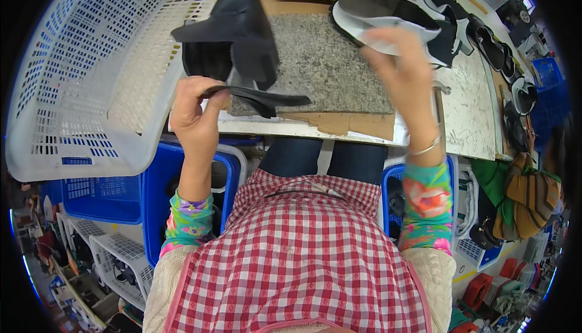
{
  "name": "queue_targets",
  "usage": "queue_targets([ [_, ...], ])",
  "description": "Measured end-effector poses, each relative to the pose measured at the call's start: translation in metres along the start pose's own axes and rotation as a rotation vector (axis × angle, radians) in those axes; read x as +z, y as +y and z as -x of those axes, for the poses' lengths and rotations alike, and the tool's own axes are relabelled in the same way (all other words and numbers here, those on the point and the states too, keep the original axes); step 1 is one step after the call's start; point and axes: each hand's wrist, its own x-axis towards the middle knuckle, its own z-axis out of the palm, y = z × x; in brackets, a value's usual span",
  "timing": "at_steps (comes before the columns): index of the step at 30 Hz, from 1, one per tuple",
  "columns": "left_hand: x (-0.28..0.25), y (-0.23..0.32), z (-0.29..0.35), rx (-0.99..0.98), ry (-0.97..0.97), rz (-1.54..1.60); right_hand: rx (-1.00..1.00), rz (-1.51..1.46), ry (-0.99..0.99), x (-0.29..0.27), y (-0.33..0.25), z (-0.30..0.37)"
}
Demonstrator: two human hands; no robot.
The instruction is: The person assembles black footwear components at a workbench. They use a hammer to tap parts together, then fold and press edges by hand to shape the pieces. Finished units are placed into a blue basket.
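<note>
My left hand [200,102] is closed, thumb against fingers, on a thin black shoe piece [260,97] that points to the right over the bench's front edge. Just beyond it stand black shoe parts [254,42], folded and overlapping, beside the white basket. My right hand [400,54] is raised over the right of the worktop, its fingers smeared by motion. Behind those fingers lies a white and grey shoe part [376,11] with a dark rim; whether the hand touches it I cannot tell. A rough grey board [327,66] lies between my hands.
A large white perforated basket [139,48] stands at the left. Several shoes and uppers [491,45] line the right side of the white bench [467,108]. A metal rod [439,105] is near my right wrist. Blue crates [160,199] sit below; a person's striped sleeve [527,199] shows at right.
</note>
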Motion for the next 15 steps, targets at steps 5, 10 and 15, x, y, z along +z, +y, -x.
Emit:
queue_targets([
  [5,0.024,0.018,0.014,0.034,-0.044,0.092,-0.043,-0.045,-0.132,0.045,-0.065,0.032],
  [10,0.030,0.018,0.023,-0.096,-0.091,0.302,-0.044,-0.042,-0.038,0.052,-0.077,0.054],
  [15,0.022,0.017,0.014,0.020,-0.249,0.203,-0.044,-0.106,-0.076,0.035,-0.061,0.059],
])
